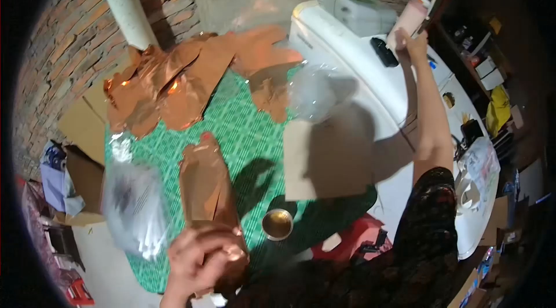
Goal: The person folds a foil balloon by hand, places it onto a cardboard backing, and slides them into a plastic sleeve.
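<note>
In the head view my left hand (200, 261) is low at the table's near edge, its fingers curled at the lower end of a long, shiny copper-coloured foil piece (205, 183). Part of that end is hidden behind the fingers. My right arm stretches far out to the upper right. There my right hand (414, 47) is closed around the lower part of a pink bottle (411, 15) with a white top. A small round tin (277, 224) stands to the right of the foil piece.
More copper foil sheets (185, 76) lie along the back of the green-covered table (231, 108). Clear plastic bags (136, 209), a cardboard sheet (330, 163) and a shallow red thing (356, 238) are nearby. A white surface (362, 62) holding a black object (384, 52) adjoins on the right.
</note>
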### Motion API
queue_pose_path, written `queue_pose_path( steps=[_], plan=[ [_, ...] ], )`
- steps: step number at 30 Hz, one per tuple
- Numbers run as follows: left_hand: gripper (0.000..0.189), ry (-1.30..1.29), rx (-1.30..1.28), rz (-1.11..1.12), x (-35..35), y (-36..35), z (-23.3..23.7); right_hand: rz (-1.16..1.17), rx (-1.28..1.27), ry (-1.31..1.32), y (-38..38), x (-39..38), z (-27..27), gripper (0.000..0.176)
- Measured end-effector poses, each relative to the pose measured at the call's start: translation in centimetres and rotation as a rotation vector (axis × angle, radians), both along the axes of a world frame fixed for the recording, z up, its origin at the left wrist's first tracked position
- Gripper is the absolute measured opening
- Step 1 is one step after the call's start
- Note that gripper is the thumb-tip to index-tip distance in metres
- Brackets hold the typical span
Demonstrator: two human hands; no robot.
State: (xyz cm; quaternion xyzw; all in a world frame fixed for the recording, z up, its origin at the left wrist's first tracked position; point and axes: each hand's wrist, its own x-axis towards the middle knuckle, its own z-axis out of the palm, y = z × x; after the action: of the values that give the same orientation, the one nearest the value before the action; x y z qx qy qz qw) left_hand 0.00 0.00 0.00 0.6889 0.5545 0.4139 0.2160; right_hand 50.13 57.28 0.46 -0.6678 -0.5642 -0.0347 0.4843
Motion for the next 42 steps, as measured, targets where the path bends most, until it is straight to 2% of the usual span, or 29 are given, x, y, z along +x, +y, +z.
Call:
queue_pose_path(
  steps=[1, 2, 3, 4, 8, 9, 11, 14, 15, 17, 19, 20, 21, 23, 24, 27, 28, 31, 32, 33, 35, 36, 39, 41, 42],
  plan=[
    [0.029, 0.059, 0.186, -0.079, 0.6, 0.1, 1.3, -0.085, 0.041, -0.096, 0.7, 0.8, -1.1, 0.088],
    [0.024, 0.298, 0.240, -0.351, -0.4, -0.8, 3.9, -0.075, 0.120, -0.164, 2.2, 2.7, -1.9, 0.083],
    [0.022, 0.352, 0.402, -0.453, -0.7, -2.9, 4.7, -0.060, 0.226, -0.285, 0.9, 4.0, 0.2, 0.078],
    [0.019, 0.401, 0.571, -0.548, -1.1, -5.0, 5.9, 0.009, 0.230, -0.254, -1.1, 2.9, -0.3, 0.071],
    [0.028, 0.014, 1.586, -0.168, 6.4, -6.8, 6.1, 0.359, 0.341, -0.145, -12.5, -2.3, 2.1, 0.047],
    [0.030, -0.016, 1.615, -0.191, 7.0, -7.5, 6.0, 0.458, 0.345, -0.122, -16.2, -4.0, 2.3, 0.042],
    [0.034, -0.086, 1.685, -0.224, 8.0, -8.5, 5.7, 0.504, 0.300, -0.138, -25.3, -8.6, 2.5, 0.036],
    [0.043, -0.175, 1.718, -0.299, 8.5, -9.0, 4.7, 0.623, 0.209, -0.215, -36.6, -13.2, 0.1, 0.027],
    [0.044, -0.183, 1.730, -0.310, 8.5, -9.4, 4.4, 0.678, 0.292, -0.253, -40.0, -15.0, -1.6, 0.029],
    [0.048, -0.244, 1.723, -0.397, 8.2, -10.2, 4.0, 0.814, 0.272, -0.273, -46.0, -16.7, -5.6, 0.034],
    [0.047, -0.331, 1.649, -0.524, 8.0, -10.7, 3.8, 0.878, 0.071, -0.260, -50.1, -18.1, -9.4, 0.043],
    [0.043, -0.327, 1.720, -0.537, 8.0, -10.7, 3.7, 0.915, -0.013, -0.236, -51.7, -18.9, -10.9, 0.049],
    [0.041, -0.303, 1.676, -0.639, 7.6, -10.7, 3.3, 0.973, -0.059, -0.181, -52.7, -20.2, -11.7, 0.056],
    [0.039, -0.251, 1.584, -0.836, 7.0, -10.7, 2.4, 0.930, -0.151, -0.163, -54.5, -21.8, -13.3, 0.069],
    [0.026, -0.235, 1.610, -0.834, 6.9, -10.6, 2.5, 0.903, -0.197, -0.158, -55.1, -22.3, -13.9, 0.076],
    [0.007, 0.106, 1.596, -0.686, 5.1, -11.7, 1.5, 0.832, -0.140, -0.187, -54.9, -23.7, -16.0, 0.087],
    [0.011, 0.259, 1.568, -0.658, 3.7, -12.0, 1.7, 0.775, -0.204, -0.157, -54.9, -24.3, -16.3, 0.087],
    [0.014, 0.113, 1.178, -0.506, 2.4, -15.7, 2.3, 0.716, -0.240, -0.106, -54.1, -25.6, -17.4, 0.087],
    [0.016, -0.042, 1.222, -0.246, 4.2, -16.5, 1.7, 0.715, -0.248, -0.074, -54.2, -26.0, -17.5, 0.087],
    [0.012, -0.041, 1.165, -0.131, 4.3, -17.5, 2.5, 0.718, -0.246, -0.056, -54.1, -26.1, -17.6, 0.087],
    [0.006, -0.171, 0.775, -0.229, 2.9, -20.4, 5.1, 0.728, -0.251, -0.013, -53.8, -26.6, -17.9, 0.085],
    [0.023, -0.187, 0.909, -0.033, 4.5, -19.7, 5.0, 0.723, -0.220, -0.023, -53.7, -26.9, -17.9, 0.082],
    [0.035, -0.243, 0.808, -0.331, 3.0, -19.6, 6.4, 0.732, -0.275, 0.039, -53.8, -27.0, -17.2, 0.076],
    [0.027, -0.387, 0.777, -0.290, 3.9, -20.8, 5.2, 0.740, -0.289, 0.068, -54.1, -26.9, -16.7, 0.071],
    [0.027, -0.348, 0.728, -0.351, 2.7, -21.0, 5.7, 0.753, -0.307, 0.132, -54.4, -26.9, -16.3, 0.070]
  ],
)
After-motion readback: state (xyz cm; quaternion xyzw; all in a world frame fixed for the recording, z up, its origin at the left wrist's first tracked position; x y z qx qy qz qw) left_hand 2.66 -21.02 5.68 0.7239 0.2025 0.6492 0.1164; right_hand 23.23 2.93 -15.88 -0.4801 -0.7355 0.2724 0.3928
